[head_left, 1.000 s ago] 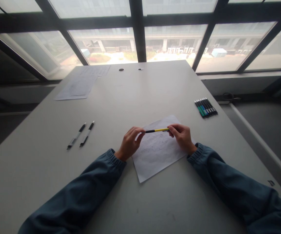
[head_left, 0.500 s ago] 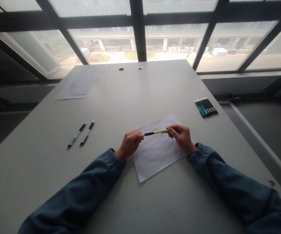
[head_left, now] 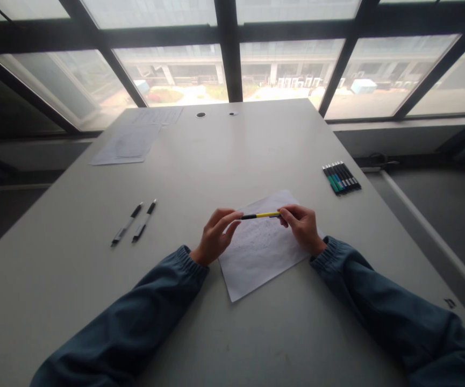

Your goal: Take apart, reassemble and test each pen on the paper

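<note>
A yellow pen with a black end point(head_left: 261, 215) is held level just above a white sheet of paper point(head_left: 256, 252) with faint pencil marks. My right hand point(head_left: 302, 227) grips the pen's yellow end with closed fingers. My left hand point(head_left: 216, 235) pinches the black end between thumb and fingertips. Both forearms wear dark blue sleeves and rest on the grey table point(head_left: 224, 161).
Two black-and-white pens point(head_left: 134, 222) lie side by side to the left. A row of several markers point(head_left: 341, 178) lies at the right, near the table edge. Loose printed sheets point(head_left: 129, 142) sit at the far left corner, under the window.
My left hand's fingers curled tight around the pen's black end half a second ago and have now loosened back to a fingertip pinch. The pen stays in place.
</note>
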